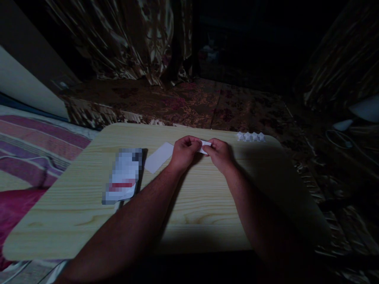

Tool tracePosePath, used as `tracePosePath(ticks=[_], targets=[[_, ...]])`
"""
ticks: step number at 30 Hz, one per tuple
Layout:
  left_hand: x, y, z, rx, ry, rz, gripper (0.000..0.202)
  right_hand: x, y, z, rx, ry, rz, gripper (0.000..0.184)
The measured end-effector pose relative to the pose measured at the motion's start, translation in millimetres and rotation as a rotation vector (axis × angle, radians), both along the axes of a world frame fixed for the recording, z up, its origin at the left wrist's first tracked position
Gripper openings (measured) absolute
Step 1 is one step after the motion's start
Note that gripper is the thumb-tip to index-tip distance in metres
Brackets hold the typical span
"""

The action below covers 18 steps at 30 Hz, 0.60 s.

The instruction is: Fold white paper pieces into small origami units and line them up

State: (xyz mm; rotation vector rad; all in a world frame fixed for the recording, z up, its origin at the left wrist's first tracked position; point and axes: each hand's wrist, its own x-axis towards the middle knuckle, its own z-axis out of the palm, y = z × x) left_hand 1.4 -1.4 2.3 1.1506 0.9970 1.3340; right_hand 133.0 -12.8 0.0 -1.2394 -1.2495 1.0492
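"Where's the small white paper piece [204,146]?"

"Pinched by the left hand [186,152] and right hand [220,154], over the far half of the pale wood-grain desk [204,209]."

"Room?"

"Desk surface stretches rightward (four white paper stars [254,136] line the far edge); a white rectangular paper sheet [158,158] lies just beside the left hand."

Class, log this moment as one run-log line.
left hand: pinching white paper | right hand: pinching same paper | table's far right: four white stars
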Motion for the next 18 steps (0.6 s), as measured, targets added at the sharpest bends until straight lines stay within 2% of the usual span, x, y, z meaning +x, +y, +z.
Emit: tracePosePath(ticks=[18], targets=[[-0.3,-0.4,0.4,-0.007,-0.008,-0.018,0.016,-1.1,0.2,-0.4,0.036,0.047,0.009,0.011]])
